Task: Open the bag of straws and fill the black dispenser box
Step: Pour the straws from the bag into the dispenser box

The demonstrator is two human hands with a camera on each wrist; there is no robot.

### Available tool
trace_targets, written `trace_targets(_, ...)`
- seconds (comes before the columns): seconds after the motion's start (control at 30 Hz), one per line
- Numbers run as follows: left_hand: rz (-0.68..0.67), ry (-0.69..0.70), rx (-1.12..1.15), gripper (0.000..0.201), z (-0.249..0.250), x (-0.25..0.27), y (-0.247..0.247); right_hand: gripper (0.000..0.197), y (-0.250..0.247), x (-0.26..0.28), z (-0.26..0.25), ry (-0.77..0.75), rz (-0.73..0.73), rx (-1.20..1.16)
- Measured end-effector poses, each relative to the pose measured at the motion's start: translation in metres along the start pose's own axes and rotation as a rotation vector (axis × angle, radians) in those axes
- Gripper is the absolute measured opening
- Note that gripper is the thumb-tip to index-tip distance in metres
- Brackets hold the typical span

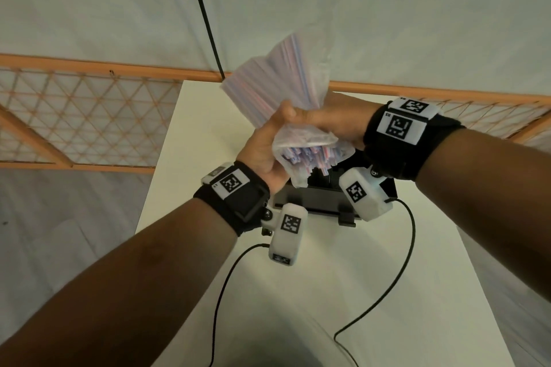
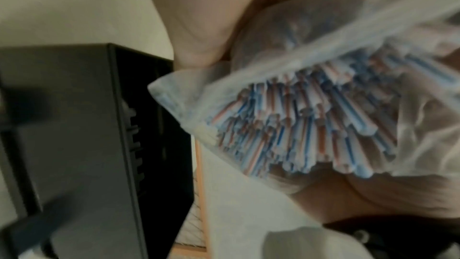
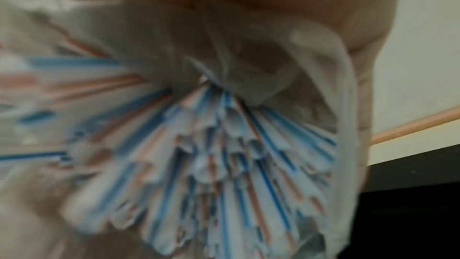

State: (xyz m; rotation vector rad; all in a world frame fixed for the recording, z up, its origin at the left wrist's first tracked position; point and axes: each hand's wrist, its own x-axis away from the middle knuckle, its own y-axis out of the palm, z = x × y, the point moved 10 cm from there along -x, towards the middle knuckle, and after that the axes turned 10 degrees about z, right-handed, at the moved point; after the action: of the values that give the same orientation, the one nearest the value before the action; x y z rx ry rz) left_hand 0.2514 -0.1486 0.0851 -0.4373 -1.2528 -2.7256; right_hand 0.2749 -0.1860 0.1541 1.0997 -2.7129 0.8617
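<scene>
A clear plastic bag of red- and blue-striped straws (image 1: 277,83) is held tilted above the black dispenser box (image 1: 310,197), its open mouth pointing down toward the box. Straw ends (image 1: 304,155) poke out of that mouth. My left hand (image 1: 265,146) grips the bag's middle from the left. My right hand (image 1: 328,122) grips it from the right, fingers wrapped over the plastic. In the left wrist view the straw ends (image 2: 298,125) hang beside the box (image 2: 74,145). The right wrist view is filled with blurred straws (image 3: 211,155) and bunched plastic (image 3: 224,46).
The box stands mid-way along a narrow white table (image 1: 298,292). Two black cables (image 1: 402,262) from the wrist cameras trail over it. An orange lattice rail (image 1: 74,116) runs behind the table, and a black cord (image 1: 202,15) hangs at the back.
</scene>
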Motion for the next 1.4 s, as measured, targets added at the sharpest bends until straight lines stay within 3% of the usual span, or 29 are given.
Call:
trace_targets(0.03,0.111,0.031,-0.075,0.098,0.002,-0.002,-0.009,0.056,-0.003,0.003,0.001,-0.007,-0.001,-0.004)
trace_targets(0.1,0.159,0.103,-0.248,0.119,0.011,-0.006,-0.012,0.055,-0.017,0.006,0.005,-0.023,0.064,-0.014)
trace_targets(0.2,0.143,0.189,-0.425,0.102,0.019,-0.013,-0.019,0.073,-0.04,0.008,0.017,-0.066,0.194,-0.022)
trace_targets(0.27,0.161,0.167,-0.456,0.107,0.02,-0.017,-0.026,0.077,-0.048,0.005,0.032,-0.029,0.262,0.004)
trace_targets(0.37,0.148,0.126,-0.487,0.105,0.014,-0.023,-0.034,0.104,-0.056,-0.001,0.054,0.016,0.356,0.073)
trace_targets(0.47,0.116,0.164,-0.543,0.086,0.011,-0.029,-0.037,0.094,-0.056,0.001,0.062,-0.004,0.372,0.091)
trace_targets(0.57,0.104,0.241,-0.611,0.082,0.01,-0.033,-0.039,0.09,-0.056,0.005,0.072,-0.015,0.356,0.158)
trace_targets(0.67,0.073,0.33,-0.765,0.071,0.01,-0.035,-0.035,0.102,-0.05,0.003,0.082,0.017,0.298,0.207)
trace_targets(0.83,0.16,0.396,-1.018,0.095,0.016,-0.034,-0.038,0.107,-0.059,0.004,0.087,0.005,0.353,0.322)
trace_targets(1.0,0.116,0.329,-1.029,0.078,0.008,-0.036,-0.049,0.104,-0.053,0.008,0.102,0.057,0.406,0.299)
trace_targets(1.13,0.125,0.342,-1.081,0.084,0.004,-0.036,-0.056,0.09,-0.046,0.014,0.109,0.096,0.348,0.312)
trace_targets(1.4,0.147,0.345,-1.008,0.085,0.003,-0.035,-0.06,0.092,-0.05,0.013,0.113,0.096,0.384,0.332)
